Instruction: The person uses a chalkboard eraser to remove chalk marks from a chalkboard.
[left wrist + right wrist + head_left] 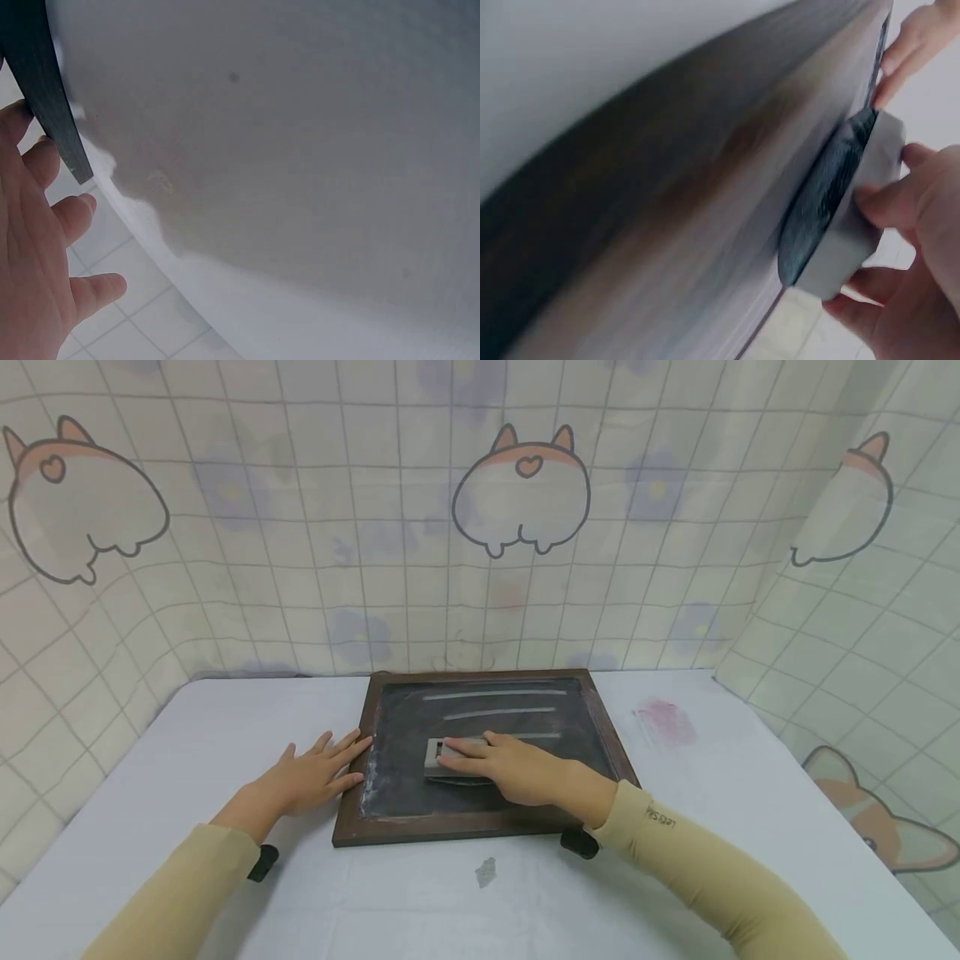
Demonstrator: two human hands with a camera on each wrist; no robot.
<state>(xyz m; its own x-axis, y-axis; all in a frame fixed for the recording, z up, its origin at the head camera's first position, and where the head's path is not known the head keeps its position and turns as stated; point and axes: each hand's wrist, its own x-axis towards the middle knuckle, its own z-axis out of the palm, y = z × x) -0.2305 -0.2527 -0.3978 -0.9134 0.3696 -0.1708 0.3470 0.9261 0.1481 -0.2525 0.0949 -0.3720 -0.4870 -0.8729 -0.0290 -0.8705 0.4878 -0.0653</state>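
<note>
Right grip [517, 768]: bent round the eraser [840, 259], near the centre of the blackboard [405, 797].
Left grip [318, 774]: spread, touching the frame [450, 827] at 9 o'clock.
Seemingly wiped: the 6 o'clock part.
Chalk lines [495, 695] remaining: three, between 11 and 2 o'clock.

Grid-patterned fabric [420, 585] with cartoon dogs [521, 497] hangs behind a white table [225, 735].

We see a rectangular blackboard [408, 718] in a brown wooden frame lying at the centre of the head view, pale chalk strokes [495, 695] across its upper half. Just left of its middle is a grey block eraser [433, 766], dark pad facing the board, gripped by the right hand [525, 770]. The left hand [311, 777] touches the frame's left side, fingers spread.
</note>
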